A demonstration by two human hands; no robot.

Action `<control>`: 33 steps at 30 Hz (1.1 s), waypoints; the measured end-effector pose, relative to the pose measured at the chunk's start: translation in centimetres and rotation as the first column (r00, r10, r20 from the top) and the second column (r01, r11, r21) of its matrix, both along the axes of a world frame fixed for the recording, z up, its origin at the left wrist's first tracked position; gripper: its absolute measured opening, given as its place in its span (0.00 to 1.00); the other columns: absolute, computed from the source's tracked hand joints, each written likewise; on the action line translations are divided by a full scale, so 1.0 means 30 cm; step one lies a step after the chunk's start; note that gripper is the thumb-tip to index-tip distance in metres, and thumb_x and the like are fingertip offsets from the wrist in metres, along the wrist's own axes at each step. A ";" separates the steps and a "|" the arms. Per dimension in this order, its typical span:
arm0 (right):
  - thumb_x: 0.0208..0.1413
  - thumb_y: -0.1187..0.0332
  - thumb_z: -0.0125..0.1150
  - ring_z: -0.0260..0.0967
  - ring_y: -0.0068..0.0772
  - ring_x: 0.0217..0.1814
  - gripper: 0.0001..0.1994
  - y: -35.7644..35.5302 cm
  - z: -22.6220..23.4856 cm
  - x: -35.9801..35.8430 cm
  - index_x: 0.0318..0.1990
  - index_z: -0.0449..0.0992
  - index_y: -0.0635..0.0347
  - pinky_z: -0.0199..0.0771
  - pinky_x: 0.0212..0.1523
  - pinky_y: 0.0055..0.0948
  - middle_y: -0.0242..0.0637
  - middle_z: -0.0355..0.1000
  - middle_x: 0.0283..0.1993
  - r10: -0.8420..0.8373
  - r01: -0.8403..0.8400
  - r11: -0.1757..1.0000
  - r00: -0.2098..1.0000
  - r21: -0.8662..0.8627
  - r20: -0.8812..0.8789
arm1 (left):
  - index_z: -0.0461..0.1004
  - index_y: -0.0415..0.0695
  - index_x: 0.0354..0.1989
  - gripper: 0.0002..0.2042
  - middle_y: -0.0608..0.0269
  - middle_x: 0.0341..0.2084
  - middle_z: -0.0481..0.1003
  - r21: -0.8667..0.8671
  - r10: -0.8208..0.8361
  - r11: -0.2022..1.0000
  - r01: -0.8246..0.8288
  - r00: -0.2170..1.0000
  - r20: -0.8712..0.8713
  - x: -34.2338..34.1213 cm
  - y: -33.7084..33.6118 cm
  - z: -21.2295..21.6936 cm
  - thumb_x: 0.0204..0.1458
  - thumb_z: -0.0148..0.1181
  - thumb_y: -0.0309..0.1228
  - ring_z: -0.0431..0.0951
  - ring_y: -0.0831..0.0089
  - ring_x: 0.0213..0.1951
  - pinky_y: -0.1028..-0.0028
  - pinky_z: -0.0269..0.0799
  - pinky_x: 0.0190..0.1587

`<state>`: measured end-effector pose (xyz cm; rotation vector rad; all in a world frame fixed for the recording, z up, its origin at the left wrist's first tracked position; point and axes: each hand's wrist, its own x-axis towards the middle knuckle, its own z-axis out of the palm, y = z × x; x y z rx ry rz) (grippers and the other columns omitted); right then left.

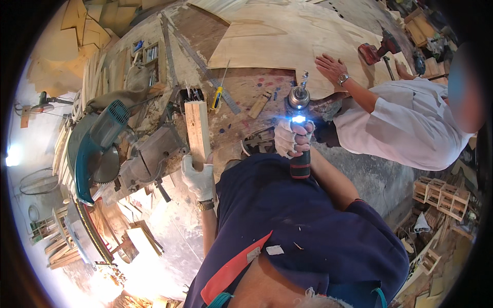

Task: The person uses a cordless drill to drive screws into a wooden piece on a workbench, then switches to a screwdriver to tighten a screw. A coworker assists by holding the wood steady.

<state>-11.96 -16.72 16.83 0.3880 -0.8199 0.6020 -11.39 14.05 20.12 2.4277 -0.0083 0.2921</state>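
Just off centre toward 2 o'clock, the right hand (294, 138), in a glove that bares the fingertips, is wrapped around the handle of a drill (298, 97), its lamp lit and its bit (304, 80) aimed toward 12. At 8 o'clock the left hand (197, 177), gloved too, grips the lower end of a wood block (197, 128), which stretches up to 10 o'clock. Between block and drill a stretch of brown tabletop (239, 95) gives some room, shared by a screwdriver (217, 97) and ruler (226, 95) at 11 and an offcut (260, 104) nearer 12. Beyond, the plywood's (257, 49) near edge crosses at 12; a co-worker's hand (331, 69) lies flat on it toward 1, fingers together, near the bit. On the 9 o'clock side room is tighter: a vise (151, 156) sits close by the block, then a saw (102, 133) with its toothed edge exposed. The ruler's markings are too fine to read; red and blue blots on the tabletop form nothing legible.
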 end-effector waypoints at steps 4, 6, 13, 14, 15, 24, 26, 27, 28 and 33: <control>0.53 0.60 0.73 0.75 0.26 0.19 0.10 0.003 0.037 -0.001 0.33 0.77 0.51 0.76 0.20 0.32 0.26 0.73 0.23 0.050 -0.051 0.998 0.998 -0.044 -0.027 | 0.75 0.35 0.40 0.24 0.52 0.31 0.72 0.025 -0.002 1.000 0.003 1.000 -0.021 -0.011 -0.009 0.006 0.42 0.82 0.36 0.74 0.53 0.34 0.60 0.70 0.39; 0.57 0.62 0.70 0.77 0.27 0.22 0.08 0.008 0.069 0.000 0.32 0.77 0.53 0.78 0.24 0.31 0.27 0.73 0.23 0.076 -0.077 0.996 0.996 -0.033 -0.038 | 0.76 0.34 0.42 0.26 0.51 0.34 0.73 0.011 -0.009 1.000 0.009 1.000 0.021 -0.014 -0.009 0.005 0.42 0.82 0.37 0.76 0.52 0.36 0.59 0.72 0.42; 0.55 0.60 0.71 0.73 0.30 0.16 0.11 0.028 0.144 0.009 0.33 0.77 0.56 0.74 0.18 0.32 0.29 0.72 0.21 0.034 -0.033 0.999 0.995 -0.019 0.094 | 0.76 0.34 0.44 0.27 0.50 0.36 0.75 0.025 0.021 0.999 -0.022 0.999 0.037 -0.031 -0.022 0.016 0.42 0.83 0.38 0.77 0.50 0.39 0.59 0.73 0.43; 0.55 0.60 0.71 0.73 0.30 0.16 0.11 0.026 0.148 -0.002 0.33 0.77 0.56 0.74 0.17 0.31 0.28 0.72 0.20 0.030 -0.029 0.999 0.999 -0.029 0.040 | 0.76 0.34 0.43 0.27 0.50 0.35 0.74 0.020 0.020 1.000 -0.021 0.999 0.041 -0.031 -0.025 0.020 0.41 0.83 0.38 0.77 0.51 0.38 0.59 0.72 0.43; 0.58 0.63 0.69 0.74 0.28 0.17 0.09 0.031 0.147 -0.004 0.32 0.77 0.56 0.75 0.19 0.29 0.27 0.71 0.20 0.038 -0.038 0.999 0.997 0.009 0.061 | 0.75 0.34 0.41 0.26 0.51 0.34 0.74 0.016 0.021 1.000 -0.021 0.999 0.042 -0.033 -0.027 0.023 0.41 0.83 0.38 0.76 0.51 0.37 0.59 0.72 0.42; 0.60 0.61 0.69 0.70 0.33 0.12 0.14 0.051 0.142 -0.004 0.33 0.76 0.64 0.73 0.12 0.34 0.38 0.71 0.20 0.165 -0.166 0.985 0.986 0.056 0.028 | 0.72 0.34 0.36 0.28 0.51 0.31 0.72 0.011 0.064 0.998 -0.065 0.995 0.070 -0.044 -0.009 0.019 0.40 0.84 0.41 0.74 0.51 0.34 0.58 0.70 0.39; 0.59 0.60 0.70 0.70 0.33 0.12 0.15 0.057 0.148 0.006 0.33 0.76 0.65 0.72 0.12 0.34 0.39 0.71 0.21 0.174 -0.175 0.984 0.984 0.037 0.029 | 0.73 0.33 0.37 0.28 0.51 0.32 0.72 -0.001 0.080 0.997 -0.080 0.994 0.081 -0.049 -0.001 0.017 0.41 0.84 0.42 0.75 0.50 0.35 0.58 0.71 0.39; 0.59 0.60 0.70 0.70 0.33 0.12 0.15 0.059 0.152 0.006 0.33 0.76 0.65 0.73 0.12 0.34 0.39 0.72 0.22 0.147 -0.147 0.989 0.989 0.025 0.003 | 0.74 0.33 0.37 0.28 0.50 0.32 0.72 -0.006 0.089 0.996 -0.088 0.991 0.103 -0.051 0.002 0.015 0.41 0.84 0.42 0.75 0.50 0.35 0.58 0.71 0.40; 0.59 0.61 0.70 0.70 0.32 0.13 0.14 0.063 0.156 0.011 0.33 0.77 0.64 0.73 0.14 0.33 0.38 0.72 0.22 0.112 -0.112 0.994 0.993 0.002 0.025 | 0.74 0.33 0.38 0.29 0.50 0.32 0.73 -0.006 0.098 0.995 -0.097 0.988 0.118 -0.053 0.004 0.014 0.41 0.83 0.43 0.76 0.50 0.36 0.58 0.72 0.40; 0.58 0.68 0.66 0.74 0.29 0.18 0.07 0.080 0.166 0.029 0.30 0.77 0.58 0.76 0.21 0.30 0.29 0.72 0.20 0.164 -0.167 0.986 0.983 0.032 0.079 | 0.75 0.32 0.41 0.30 0.49 0.34 0.75 -0.032 0.130 0.991 -0.128 0.987 0.090 -0.062 0.019 0.012 0.41 0.83 0.43 0.77 0.49 0.38 0.58 0.73 0.43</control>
